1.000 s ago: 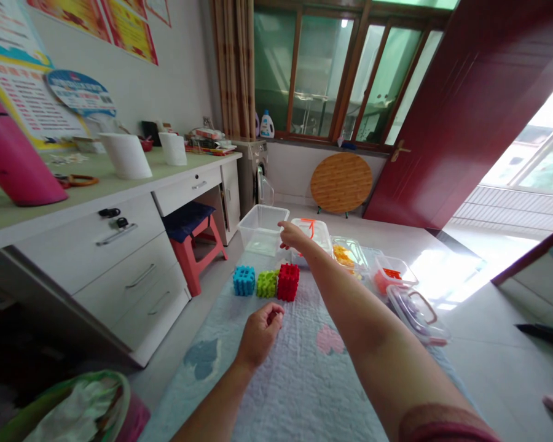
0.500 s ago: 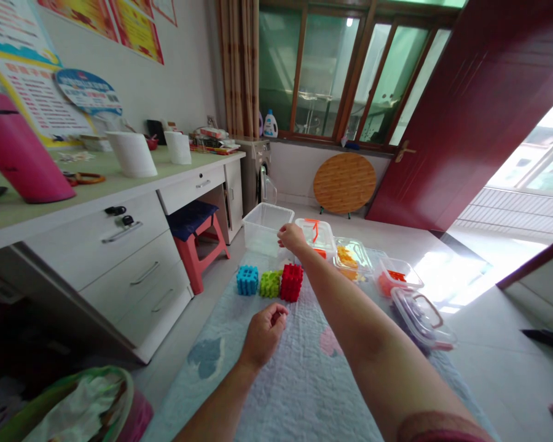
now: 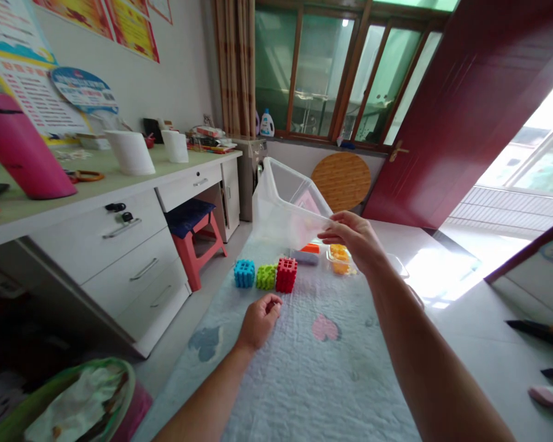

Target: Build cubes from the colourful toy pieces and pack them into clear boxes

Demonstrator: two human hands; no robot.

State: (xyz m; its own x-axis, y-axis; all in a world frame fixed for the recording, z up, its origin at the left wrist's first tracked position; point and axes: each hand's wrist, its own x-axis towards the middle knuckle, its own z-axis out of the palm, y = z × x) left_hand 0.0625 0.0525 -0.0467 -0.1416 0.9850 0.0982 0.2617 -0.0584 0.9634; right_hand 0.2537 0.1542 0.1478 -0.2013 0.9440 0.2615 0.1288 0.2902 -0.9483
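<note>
My right hand point(image 3: 352, 238) grips the rim of an empty clear plastic box point(image 3: 283, 207) and holds it tilted in the air above the mat. My left hand point(image 3: 259, 320) rests on the pale blue quilted mat point(image 3: 304, 374) with its fingers curled in; what they hold, if anything, is hidden. Just beyond the left hand stand three toothed block cubes in a row: blue point(image 3: 244, 273), green point(image 3: 266, 277) and red point(image 3: 286, 274).
Behind the lifted box lie small clear containers with red point(image 3: 309, 249) and orange point(image 3: 340, 256) pieces. A white desk with drawers point(image 3: 120, 245) and a red stool point(image 3: 194, 236) stand on the left. A green basket point(image 3: 69, 402) sits at the lower left. A dark red door point(image 3: 461, 116) stands open at the right.
My right hand took hold of the clear box on the floor, lifted it and drew it back toward me, tilted. My left hand stayed on the mat.
</note>
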